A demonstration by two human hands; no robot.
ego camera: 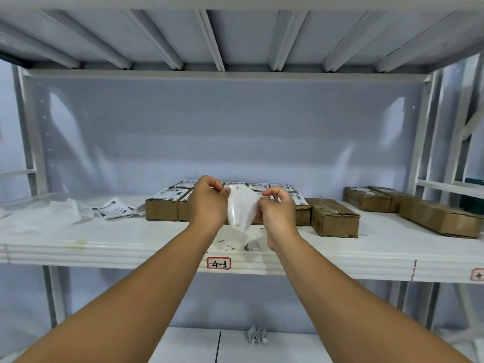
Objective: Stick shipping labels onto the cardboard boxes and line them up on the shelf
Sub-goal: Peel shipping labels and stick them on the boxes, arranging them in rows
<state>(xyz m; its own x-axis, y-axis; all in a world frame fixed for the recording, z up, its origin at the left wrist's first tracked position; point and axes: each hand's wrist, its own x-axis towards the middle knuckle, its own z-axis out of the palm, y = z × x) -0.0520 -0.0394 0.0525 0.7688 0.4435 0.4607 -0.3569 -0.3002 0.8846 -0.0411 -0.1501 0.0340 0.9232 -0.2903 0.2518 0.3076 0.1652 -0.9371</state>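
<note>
Both hands are raised over the white shelf [104, 244]. My left hand [208, 203] pinches the top left corner of a white label sheet [242, 208]; my right hand [275, 208] pinches its right edge. The sheet hangs bowed between them, blank side toward me. Behind my hands several labelled cardboard boxes [163, 205] stand packed in rows. To their right lies an unlabelled box [332, 217], and more boxes [440, 217] lie at the far right. Loose printed labels [114, 208] lie on the left of the shelf.
Crumpled white backing paper [44, 214] is heaped at the shelf's left end. A tag reading 4-3 [219, 263] is on the shelf's front edge. Small paper scraps [235, 247] lie near the edge. A crumpled paper [256, 335] sits on the lower level.
</note>
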